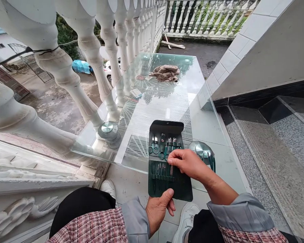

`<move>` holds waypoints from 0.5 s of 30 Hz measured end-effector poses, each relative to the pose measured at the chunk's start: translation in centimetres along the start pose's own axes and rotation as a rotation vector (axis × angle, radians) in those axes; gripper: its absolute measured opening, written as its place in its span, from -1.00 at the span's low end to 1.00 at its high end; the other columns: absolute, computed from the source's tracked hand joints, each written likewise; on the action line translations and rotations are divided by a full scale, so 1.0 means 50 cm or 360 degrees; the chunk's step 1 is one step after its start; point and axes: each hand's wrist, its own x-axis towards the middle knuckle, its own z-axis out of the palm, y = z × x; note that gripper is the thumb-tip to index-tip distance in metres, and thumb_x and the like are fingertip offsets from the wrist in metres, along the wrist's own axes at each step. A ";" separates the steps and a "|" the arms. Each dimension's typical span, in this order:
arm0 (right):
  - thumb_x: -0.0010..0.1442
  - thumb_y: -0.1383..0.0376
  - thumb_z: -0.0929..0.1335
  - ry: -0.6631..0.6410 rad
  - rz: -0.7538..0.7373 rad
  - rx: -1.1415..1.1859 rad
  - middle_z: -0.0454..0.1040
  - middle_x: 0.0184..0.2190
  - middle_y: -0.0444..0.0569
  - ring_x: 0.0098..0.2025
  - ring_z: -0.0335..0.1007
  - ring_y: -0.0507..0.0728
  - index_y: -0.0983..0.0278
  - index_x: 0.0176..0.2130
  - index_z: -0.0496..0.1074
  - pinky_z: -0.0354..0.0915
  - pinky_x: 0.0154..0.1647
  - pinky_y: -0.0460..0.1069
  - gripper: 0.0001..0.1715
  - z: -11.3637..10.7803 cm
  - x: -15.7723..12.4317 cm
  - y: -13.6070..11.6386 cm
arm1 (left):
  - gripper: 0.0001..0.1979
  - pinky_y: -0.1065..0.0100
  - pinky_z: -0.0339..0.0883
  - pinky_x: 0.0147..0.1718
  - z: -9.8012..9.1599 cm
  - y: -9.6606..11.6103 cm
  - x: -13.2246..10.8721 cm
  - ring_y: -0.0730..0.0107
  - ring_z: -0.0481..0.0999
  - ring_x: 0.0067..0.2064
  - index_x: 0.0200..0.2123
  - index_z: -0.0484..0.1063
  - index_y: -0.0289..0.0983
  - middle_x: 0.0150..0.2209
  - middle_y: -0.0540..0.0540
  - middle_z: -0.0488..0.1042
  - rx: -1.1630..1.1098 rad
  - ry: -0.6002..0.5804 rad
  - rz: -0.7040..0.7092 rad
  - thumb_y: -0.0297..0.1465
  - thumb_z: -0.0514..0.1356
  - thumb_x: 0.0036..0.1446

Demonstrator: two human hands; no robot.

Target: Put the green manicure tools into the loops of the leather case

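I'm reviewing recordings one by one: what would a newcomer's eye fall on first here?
The open dark green tool case, lower centre, held by the left hand while the right hand pinches a slim tool in it. Beyond, a crumpled brown cloth lies toward the far end of the glass table; white balusters line the left.

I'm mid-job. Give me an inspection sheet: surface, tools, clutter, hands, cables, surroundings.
Surface: glass tabletop, bright with reflections.
Job's things: open green case; scissors and clippers in the upper part, slim tools in the lower.
Clutter: crumpled cloth toward the far end; small box, on or under the glass unclear.
Hands: left hand holds the case's near edge; right hand pinches a flat metal tool in the lower row.
Cables: dark wire along the left balusters.
Surroundings: steps at right; white vehicle beyond the balusters.
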 end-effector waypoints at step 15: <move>-0.14 0.00 0.39 0.0583 0.0101 0.0389 0.25 -0.68 -0.19 -0.65 0.09 -0.06 0.27 -0.56 0.36 0.11 -0.59 -0.10 -0.62 -0.161 -0.046 0.064 | -0.44 0.37 0.18 -0.45 -0.001 0.000 0.003 0.49 0.24 -0.60 -0.65 0.25 -0.26 -0.65 0.03 0.27 0.0003 -0.0028 0.0030 0.16 0.07 -0.07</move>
